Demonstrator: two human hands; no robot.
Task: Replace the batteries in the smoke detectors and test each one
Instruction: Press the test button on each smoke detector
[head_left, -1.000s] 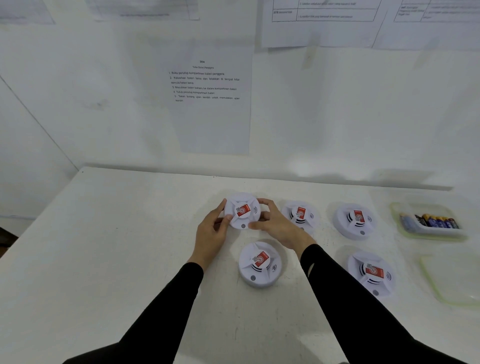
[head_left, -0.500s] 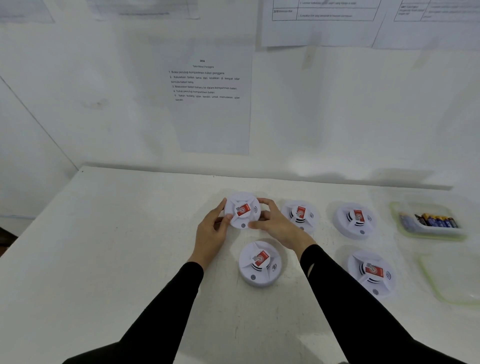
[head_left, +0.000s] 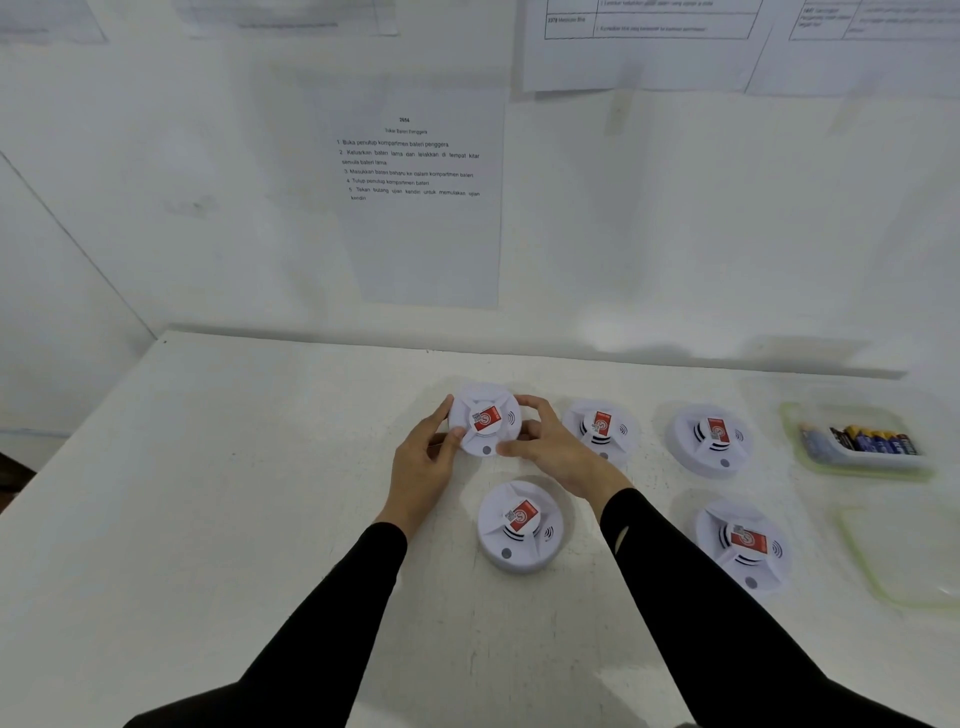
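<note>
Several round white smoke detectors with red stickers are on the white table (head_left: 234, 519). One smoke detector (head_left: 485, 420) is gripped between both hands: my left hand (head_left: 423, 462) holds its left rim, my right hand (head_left: 553, 449) its right rim. It is tilted with its face toward me. Another detector (head_left: 519, 525) lies just below the hands. Further detectors lie to the right (head_left: 602, 428), (head_left: 711, 439), (head_left: 743, 543).
A clear tray (head_left: 815, 457) with several batteries (head_left: 878, 441) stands at the far right. In front of it lies an empty clear container (head_left: 904, 566). Printed instruction sheets (head_left: 415, 197) hang on the wall behind the table.
</note>
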